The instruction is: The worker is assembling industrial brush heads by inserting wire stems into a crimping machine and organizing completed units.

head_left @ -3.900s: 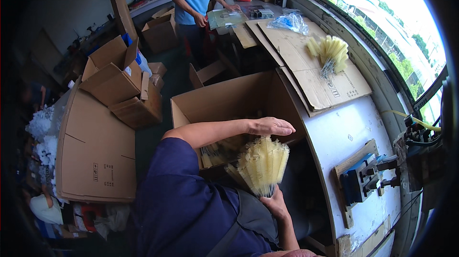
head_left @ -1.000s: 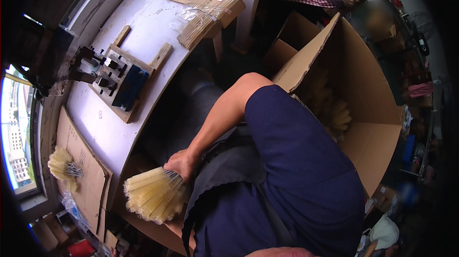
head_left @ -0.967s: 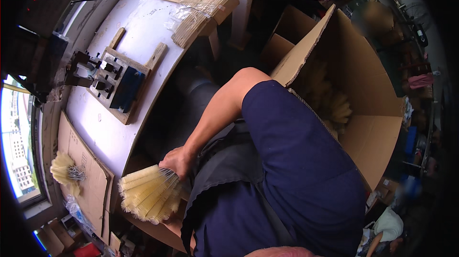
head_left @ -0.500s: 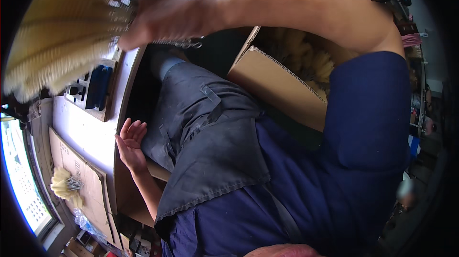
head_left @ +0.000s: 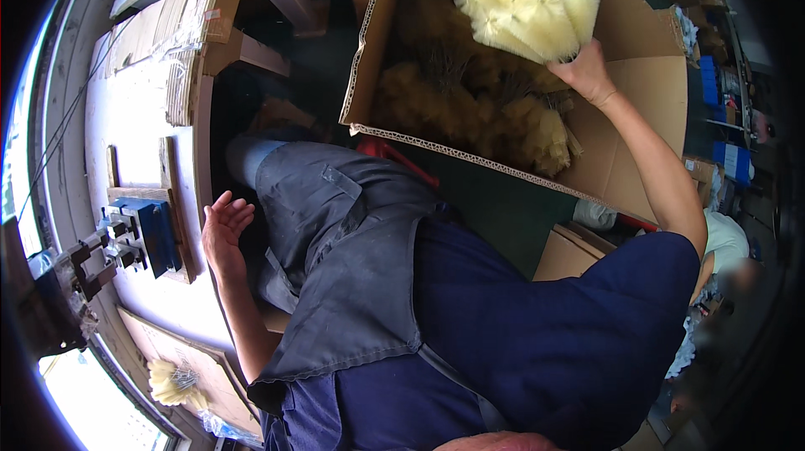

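Note:
High at the right, my right hand [head_left: 585,74] is closed round the base of a bundle of pale yellow bristle brushes [head_left: 530,2], with the bristle heads fanned out away from my fingers. The bundle is above a large open cardboard box [head_left: 646,90]. Inside the box lie several more brushes [head_left: 470,103] with yellowish bristles and thin twisted wire stems. My left hand [head_left: 225,233] hangs beside the white workbench edge, palm up, fingers loosely bent and apart, holding nothing. The wire stems of the held bundle are hidden.
On the white workbench [head_left: 142,145] stands a blue and black clamping fixture [head_left: 147,233]. Stacked cardboard [head_left: 180,57] lies at its far end. A small bunch of brushes [head_left: 174,382] rests on a cardboard sheet at lower left. Another person [head_left: 725,237] is at the right.
My right hand has carried the brush bundle from above the workbench at the left across to the box at the right. My body has turned rightward. The left hand stays by the bench edge.

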Available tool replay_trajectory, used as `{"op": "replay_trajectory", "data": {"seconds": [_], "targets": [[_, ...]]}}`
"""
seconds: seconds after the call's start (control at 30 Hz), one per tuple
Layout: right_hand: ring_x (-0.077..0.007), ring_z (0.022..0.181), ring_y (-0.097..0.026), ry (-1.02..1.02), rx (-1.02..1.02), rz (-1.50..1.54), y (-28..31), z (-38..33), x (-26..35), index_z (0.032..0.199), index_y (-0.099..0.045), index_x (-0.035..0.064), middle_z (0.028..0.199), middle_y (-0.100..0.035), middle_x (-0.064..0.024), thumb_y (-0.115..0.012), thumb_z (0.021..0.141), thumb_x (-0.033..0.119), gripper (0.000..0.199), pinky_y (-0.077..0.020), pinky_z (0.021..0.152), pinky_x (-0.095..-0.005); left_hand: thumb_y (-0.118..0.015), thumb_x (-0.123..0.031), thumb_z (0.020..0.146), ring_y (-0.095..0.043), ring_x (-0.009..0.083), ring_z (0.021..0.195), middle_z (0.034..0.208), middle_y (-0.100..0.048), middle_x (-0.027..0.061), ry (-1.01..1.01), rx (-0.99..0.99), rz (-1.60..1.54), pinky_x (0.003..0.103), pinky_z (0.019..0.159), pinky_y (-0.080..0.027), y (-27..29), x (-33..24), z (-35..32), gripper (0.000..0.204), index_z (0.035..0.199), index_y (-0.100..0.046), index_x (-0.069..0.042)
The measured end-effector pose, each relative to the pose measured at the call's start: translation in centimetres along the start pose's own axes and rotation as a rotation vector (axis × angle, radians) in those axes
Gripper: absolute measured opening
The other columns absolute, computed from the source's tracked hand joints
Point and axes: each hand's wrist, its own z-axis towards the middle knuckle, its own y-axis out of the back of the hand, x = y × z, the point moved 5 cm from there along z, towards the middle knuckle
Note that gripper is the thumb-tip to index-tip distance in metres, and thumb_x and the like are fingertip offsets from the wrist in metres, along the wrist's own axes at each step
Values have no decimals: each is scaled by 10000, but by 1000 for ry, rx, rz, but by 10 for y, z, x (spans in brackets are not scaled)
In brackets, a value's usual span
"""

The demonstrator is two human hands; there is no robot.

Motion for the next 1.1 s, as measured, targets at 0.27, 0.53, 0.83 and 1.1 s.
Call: {"op": "replay_trajectory", "data": {"seconds": [0.27,0.53,0.83,1.1], "targets": [[-226,886,-652,-81,705,15,-39,60,-9,1073,-631,-74,968,-704,-169,-758,588,93,529,-505,881,-327,-354,-440,1059,-691,237,969,1053,-687,147,75,-91,97,351,899,-534,-19,3,1,552,1271,-571,22],[-249,887,-684,-244,1678,-372,-186,98,-18,996,-725,-15,953,-729,-146,-941,481,196,597,-536,814,-364,-372,-410,1066,-693,197,930,1025,-697,110,100,-175,94,309,868,-532,-21,23,-22,508,1249,-596,7],[-219,996,-631,578,1733,-500,-390,67,-92,869,-773,69,1007,-718,-122,-934,427,220,494,-507,859,-345,-405,-377,1064,-687,197,918,1033,-690,122,256,-283,-114,291,836,-532,-29,83,-67,471,1256,-581,15],[-338,955,-641,594,1557,-800,-333,47,-41,886,-721,35,1008,-677,-195,-795,584,273,391,-492,927,-452,-448,-354,1054,-682,175,916,1030,-696,105,218,-233,-98,280,838,-527,-34,72,-51,426,1244,-597,-4]]}}
